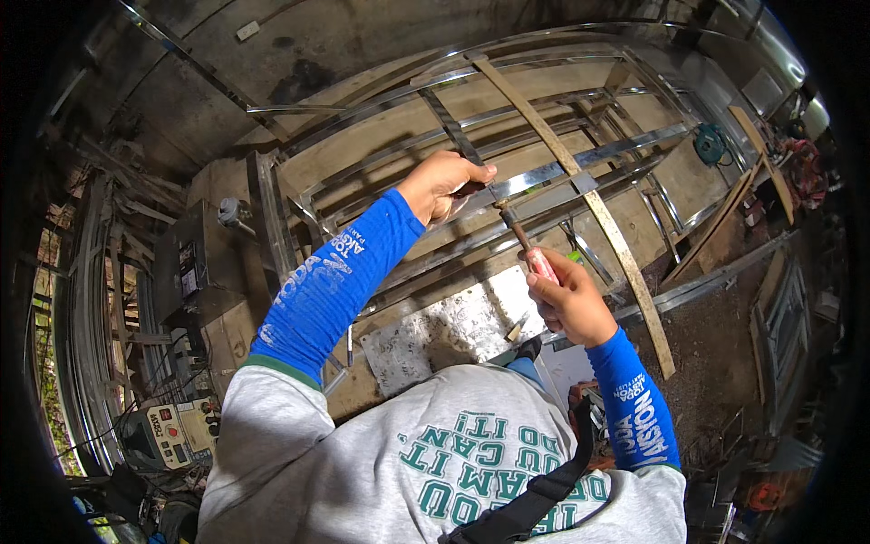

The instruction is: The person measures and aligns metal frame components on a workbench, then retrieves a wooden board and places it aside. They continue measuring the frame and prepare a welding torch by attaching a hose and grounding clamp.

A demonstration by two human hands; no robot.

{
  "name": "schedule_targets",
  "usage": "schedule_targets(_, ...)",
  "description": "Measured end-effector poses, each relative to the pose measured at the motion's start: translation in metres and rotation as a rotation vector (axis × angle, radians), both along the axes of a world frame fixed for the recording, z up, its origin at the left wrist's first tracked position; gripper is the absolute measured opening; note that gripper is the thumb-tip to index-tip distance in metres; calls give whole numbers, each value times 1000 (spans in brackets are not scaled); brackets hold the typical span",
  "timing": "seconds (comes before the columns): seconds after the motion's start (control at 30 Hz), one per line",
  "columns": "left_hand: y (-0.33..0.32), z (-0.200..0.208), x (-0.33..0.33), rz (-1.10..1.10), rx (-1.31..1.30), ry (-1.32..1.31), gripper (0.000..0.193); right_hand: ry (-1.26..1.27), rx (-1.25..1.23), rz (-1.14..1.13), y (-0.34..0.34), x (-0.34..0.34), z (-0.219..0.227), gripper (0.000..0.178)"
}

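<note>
My left hand (444, 186) is closed around the end part of a shiny square metal tube (530, 177), with the thumb along its top. The tube runs off to the right, across a metal frame. In my right hand (573, 301) is a hand tool (518, 227) with a red grip and a dark, rusty-looking shaft. Its tip points up and left, close to the tube beside my left fingers; whether it touches cannot be told. A long flat wooden strip (612, 231) crosses the frame just right of both hands.
Long shiny metal bars (408, 140) form the frame ahead. A speckled white board (439, 331) lies below my hands. A teal power tool (710, 143) sits at the far right. At the lower left stands a machine with knobs (172, 433); stacked metal lengths (86, 299) line the left side.
</note>
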State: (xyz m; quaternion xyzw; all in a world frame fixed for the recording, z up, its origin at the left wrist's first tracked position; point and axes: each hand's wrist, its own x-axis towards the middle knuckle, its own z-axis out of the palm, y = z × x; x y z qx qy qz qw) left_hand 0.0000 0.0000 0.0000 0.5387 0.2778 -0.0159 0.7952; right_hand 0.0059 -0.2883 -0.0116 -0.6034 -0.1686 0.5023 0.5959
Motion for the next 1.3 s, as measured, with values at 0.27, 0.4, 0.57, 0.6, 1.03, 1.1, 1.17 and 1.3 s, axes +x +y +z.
schedule_targets(0.27, -7, -8, 6, 9, -5, -59, 7, -1604, 116, -226, 46, 30, 77, 19)
schedule_targets(0.4, -16, 1, 7, 1, -204, -114, 5, -1354, 26, -150, 167, 111, 66, 31)
schedule_targets(0.57, 1, -12, 9, -80, -3, -82, 12, -379, -82, 39, 270, 170, 16, 52)
schedule_targets(0.6, -3, -10, 10, -79, 2, -75, 12, -293, -44, 41, 275, 176, 11, 48)
schedule_targets(1.03, -14, -4, 1, -36, 109, -24, 13, 9, 88, 30, 324, 184, -18, 23)
schedule_targets(1.1, -11, -8, 4, -34, 94, -40, 14, 113, 102, 60, 325, 186, -14, 23)
schedule_targets(1.17, -12, 0, 1, -35, 60, -6, 16, 88, 102, 61, 322, 188, -13, 25)
schedule_targets(1.3, -8, 0, 0, -37, 60, -6, 19, 20, 85, 85, 320, 182, -3, 26)
